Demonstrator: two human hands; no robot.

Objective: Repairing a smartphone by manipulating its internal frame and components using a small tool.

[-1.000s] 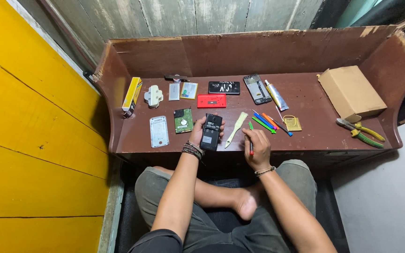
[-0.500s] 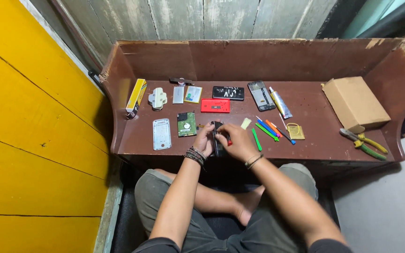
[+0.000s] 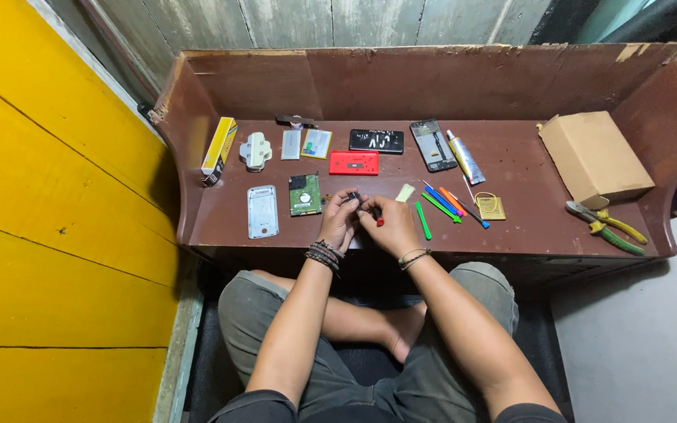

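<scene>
Brown wooden bench (image 3: 526, 235) | yellow wall (image 3: 41, 235) | both hands (image 3: 366, 219) pinching small dark part (image 3: 354, 196)

Brown wooden bench-table (image 3: 526, 235) with raised back and side walls, worn at the edges. Lying on it, left to right: yellow box (image 3: 219, 146) against the left wall; pale rounded part (image 3: 256, 150); two small flat cards (image 3: 305, 144); white phone frame (image 3: 262, 211); green circuit-board drive (image 3: 305, 194); black phone (image 3: 376, 141); red phone shell (image 3: 353, 163); dark opened phone (image 3: 432, 146); glue tube (image 3: 465, 157); coloured plastic pry tools (image 3: 444, 204); small yellowish square part (image 3: 491, 207); cardboard box (image 3: 594, 158); green and yellow-handled pliers (image 3: 605, 226).
</scene>
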